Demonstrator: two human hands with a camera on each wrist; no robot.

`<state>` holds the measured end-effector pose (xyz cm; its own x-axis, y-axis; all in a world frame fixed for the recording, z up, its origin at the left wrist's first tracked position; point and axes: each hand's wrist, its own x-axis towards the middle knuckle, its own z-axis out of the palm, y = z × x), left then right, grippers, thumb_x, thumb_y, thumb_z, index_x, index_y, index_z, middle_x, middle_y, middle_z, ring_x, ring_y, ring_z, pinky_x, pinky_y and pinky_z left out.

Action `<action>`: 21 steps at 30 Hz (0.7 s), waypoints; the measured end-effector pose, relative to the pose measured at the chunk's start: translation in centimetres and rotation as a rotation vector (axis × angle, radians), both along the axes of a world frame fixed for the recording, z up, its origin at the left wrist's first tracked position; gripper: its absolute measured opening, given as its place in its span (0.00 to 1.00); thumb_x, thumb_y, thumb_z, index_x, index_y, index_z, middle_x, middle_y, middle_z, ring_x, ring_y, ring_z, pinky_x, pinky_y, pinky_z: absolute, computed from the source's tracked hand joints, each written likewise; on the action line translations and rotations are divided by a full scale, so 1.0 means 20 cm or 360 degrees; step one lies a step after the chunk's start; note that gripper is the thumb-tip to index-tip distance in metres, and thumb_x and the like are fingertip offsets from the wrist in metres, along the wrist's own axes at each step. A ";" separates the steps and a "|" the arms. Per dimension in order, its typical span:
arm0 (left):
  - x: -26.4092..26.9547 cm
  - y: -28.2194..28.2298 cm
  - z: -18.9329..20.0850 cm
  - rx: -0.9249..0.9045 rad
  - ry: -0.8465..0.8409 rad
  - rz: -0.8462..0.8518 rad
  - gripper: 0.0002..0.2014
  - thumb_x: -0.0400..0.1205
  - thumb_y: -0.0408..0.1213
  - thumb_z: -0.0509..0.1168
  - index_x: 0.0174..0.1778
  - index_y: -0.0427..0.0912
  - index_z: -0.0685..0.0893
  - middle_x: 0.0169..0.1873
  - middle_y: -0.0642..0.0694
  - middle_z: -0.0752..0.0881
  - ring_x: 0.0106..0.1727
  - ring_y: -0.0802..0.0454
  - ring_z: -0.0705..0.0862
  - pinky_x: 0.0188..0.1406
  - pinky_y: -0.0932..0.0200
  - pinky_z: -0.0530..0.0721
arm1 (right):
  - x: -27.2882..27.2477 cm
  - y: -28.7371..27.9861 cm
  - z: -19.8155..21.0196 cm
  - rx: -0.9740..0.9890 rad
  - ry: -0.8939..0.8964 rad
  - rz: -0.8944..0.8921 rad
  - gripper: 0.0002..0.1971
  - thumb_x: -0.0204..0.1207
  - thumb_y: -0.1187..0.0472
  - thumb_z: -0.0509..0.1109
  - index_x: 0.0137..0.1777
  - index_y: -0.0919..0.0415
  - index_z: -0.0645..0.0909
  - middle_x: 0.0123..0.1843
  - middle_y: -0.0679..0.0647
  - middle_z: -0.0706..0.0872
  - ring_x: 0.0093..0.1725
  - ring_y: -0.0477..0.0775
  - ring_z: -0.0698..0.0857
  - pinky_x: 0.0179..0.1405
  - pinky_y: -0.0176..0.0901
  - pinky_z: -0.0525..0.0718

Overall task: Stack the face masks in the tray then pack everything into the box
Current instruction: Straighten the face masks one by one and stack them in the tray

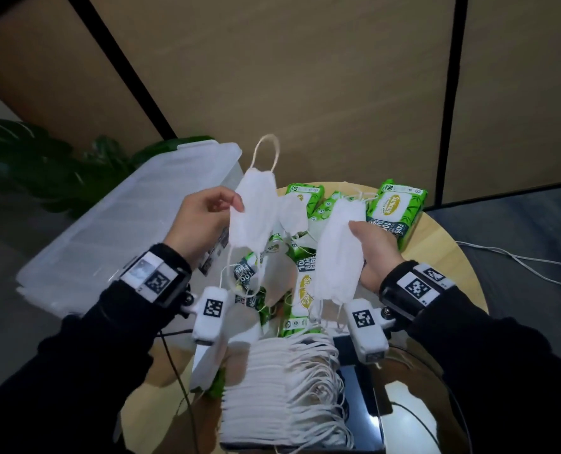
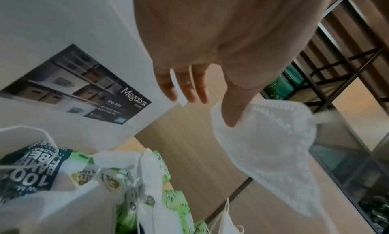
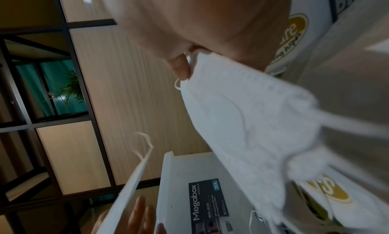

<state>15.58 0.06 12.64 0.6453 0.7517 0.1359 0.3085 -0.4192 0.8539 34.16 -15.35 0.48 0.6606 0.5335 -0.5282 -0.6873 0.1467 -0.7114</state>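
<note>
Landmark = stack of masks (image 1: 282, 381) in the tray (image 1: 359, 411), at the near edge of the round table (image 1: 443, 257).

Step, I'd say: still stacking, nothing packed yet. Both hands are up above the stack, apart, one mask each.

- Box (image 1: 115, 231): left of and beyond the stack; translucent plastic, lid on, "Megabox" label on its side.
- Left hand (image 1: 203, 224): pinches a white mask (image 1: 256, 214) by its edge; folded flat, soft nonwoven, ear loops dangling.
- Beyond the stack: loose masks mixed with green glossy wipe packs (image 1: 394, 214).
- Right hand (image 1: 374, 253): thumb clamps a second white mask (image 1: 339, 250), same fabric, embossed seam.

Next, likely: lay both flat on the stack, edges aligned, loops same side. Limp fabric and tangling loops are the risk.
</note>
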 end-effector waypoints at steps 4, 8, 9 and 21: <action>0.04 -0.06 -0.05 -0.0192 0.0012 -0.0117 0.12 0.82 0.16 0.64 0.45 0.34 0.90 0.42 0.43 0.93 0.35 0.45 0.89 0.34 0.57 0.88 | -0.01 0.00 -0.01 -0.0016 -0.0050 0.0061 0.24 0.81 0.57 0.74 0.75 0.63 0.78 0.70 0.62 0.85 0.68 0.66 0.84 0.74 0.67 0.80; 0.06 -0.08 -0.10 -0.0296 -0.0020 -0.0140 0.14 0.84 0.21 0.64 0.53 0.35 0.94 0.53 0.39 0.94 0.53 0.39 0.92 0.58 0.43 0.91 | 0.00 0.00 0.00 0.0003 -0.0040 0.0049 0.30 0.78 0.55 0.75 0.79 0.63 0.75 0.72 0.61 0.83 0.71 0.66 0.82 0.75 0.67 0.78; 0.07 -0.08 -0.11 -0.0275 -0.0038 -0.0134 0.11 0.84 0.23 0.66 0.53 0.37 0.94 0.53 0.39 0.94 0.53 0.41 0.92 0.58 0.43 0.91 | 0.00 0.00 0.00 0.0017 -0.0026 0.0041 0.33 0.75 0.53 0.76 0.79 0.63 0.74 0.73 0.61 0.83 0.71 0.67 0.82 0.76 0.67 0.78; 0.13 -0.09 -0.05 -0.0797 -0.0597 0.0367 0.17 0.81 0.28 0.75 0.64 0.45 0.84 0.48 0.44 0.92 0.32 0.56 0.83 0.26 0.63 0.81 | 0.05 -0.04 0.04 0.0253 -0.0089 -0.0095 0.06 0.86 0.67 0.67 0.51 0.65 0.85 0.54 0.64 0.92 0.44 0.53 0.90 0.43 0.41 0.87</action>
<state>18.23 -1.75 11.58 0.4374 0.8956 -0.0816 -0.0130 0.0970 0.9952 35.26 -16.08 1.35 0.7196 0.5664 -0.4017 -0.6340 0.3000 -0.7128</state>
